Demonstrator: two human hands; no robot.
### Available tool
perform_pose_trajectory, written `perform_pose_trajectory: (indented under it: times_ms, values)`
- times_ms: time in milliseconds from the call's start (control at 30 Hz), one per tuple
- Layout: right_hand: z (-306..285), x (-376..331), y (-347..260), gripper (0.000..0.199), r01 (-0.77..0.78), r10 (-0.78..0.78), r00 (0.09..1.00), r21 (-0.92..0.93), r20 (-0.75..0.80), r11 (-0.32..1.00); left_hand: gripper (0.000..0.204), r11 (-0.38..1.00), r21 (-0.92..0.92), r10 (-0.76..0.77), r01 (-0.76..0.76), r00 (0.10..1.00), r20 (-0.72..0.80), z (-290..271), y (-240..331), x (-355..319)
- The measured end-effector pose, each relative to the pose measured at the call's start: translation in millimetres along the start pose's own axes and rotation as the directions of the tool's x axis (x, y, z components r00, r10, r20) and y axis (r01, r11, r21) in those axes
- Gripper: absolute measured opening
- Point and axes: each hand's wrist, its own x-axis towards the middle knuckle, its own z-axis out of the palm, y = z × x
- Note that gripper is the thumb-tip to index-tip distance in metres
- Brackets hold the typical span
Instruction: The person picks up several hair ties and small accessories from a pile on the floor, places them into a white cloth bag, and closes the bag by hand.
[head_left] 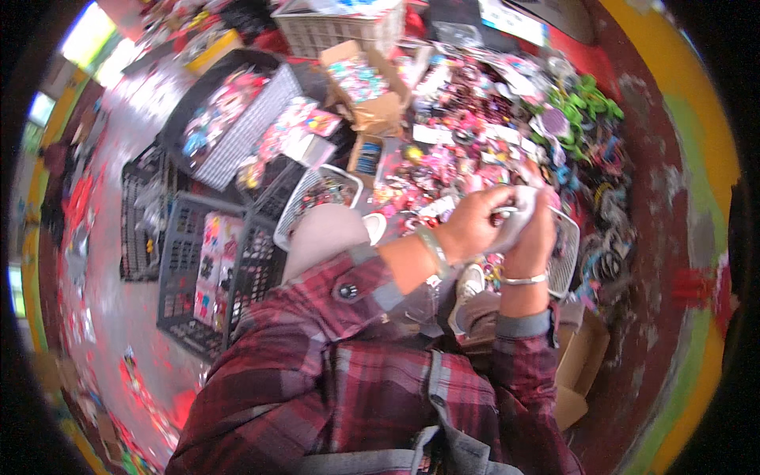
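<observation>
Over the right side of the heap, my left hand and my right hand meet in front of me. Between them is a pale, bent, card-like piece, blurred, and my right hand is wrapped round it. The fingers of my left hand are closed at its left edge, where a small dark, shiny bit shows; what they pinch is too small to name. Below and beyond my hands spreads a heap of small, colourful hair accessories, mostly pink and red.
A white basket of small pieces stands by my left knee, with a grey crate left of it. Another pale basket is right of my hands. Green bands lie at the far right; a cardboard box stands farther back.
</observation>
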Motion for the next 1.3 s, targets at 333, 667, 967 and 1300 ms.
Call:
perform_pose_trajectory:
  times_ms: [333, 667, 967, 1300]
  values:
    - [-37.1, -4.4, 14.0, 0.049, -0.278, 0.251, 0.961, 0.373, 0.119, 0.885, 0.028, 0.129, -0.992, -0.318, 0.010, 0.947, -0.032, -70.6, 29.0, -20.1]
    - [-54.8, -39.7, 22.0, 0.044, -0.436, 0.464, 0.872, 0.185, -0.157, 0.881, 0.030, 0.615, -0.768, -0.478, -0.181, 0.689, -0.545, -244.7, -29.9, -147.8]
    - [-63.7, -40.3, 40.1, 0.041, -0.544, 0.556, 0.813, 0.112, -0.173, 0.831, 0.024, 0.723, -0.690, -0.633, -0.038, 0.363, -0.684, -296.4, -163.7, -236.1]
    - [-65.6, -39.9, 50.6, 0.041, -0.561, 0.566, 0.807, 0.080, -0.168, 0.824, 0.072, 0.576, -0.799, -0.817, 0.170, 0.098, -0.568, -312.3, -183.7, -246.0]
